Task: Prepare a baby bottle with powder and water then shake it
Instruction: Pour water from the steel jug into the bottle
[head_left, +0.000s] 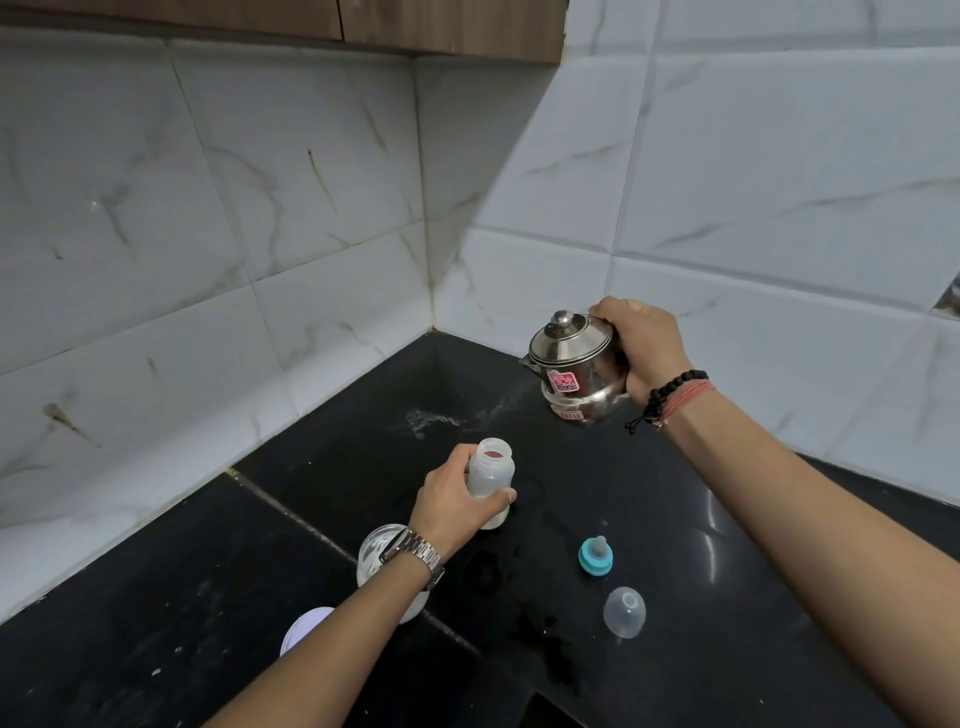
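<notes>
Head view: bottle (491, 480) in left grip (452, 501).

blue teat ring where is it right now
The blue teat ring stands on the black counter, right of the bottle, just behind the clear cap.

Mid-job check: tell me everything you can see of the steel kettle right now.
The steel kettle is a small, shiny, rounded metal pot with a domed lid and knob on top, and a short spout at its left. Pink-and-white stickers mark its front. The right hand grips it from the far right side, holding it above the black counter, tipped slightly toward the camera. It is apart from the open bottle; no water is pouring.
</notes>
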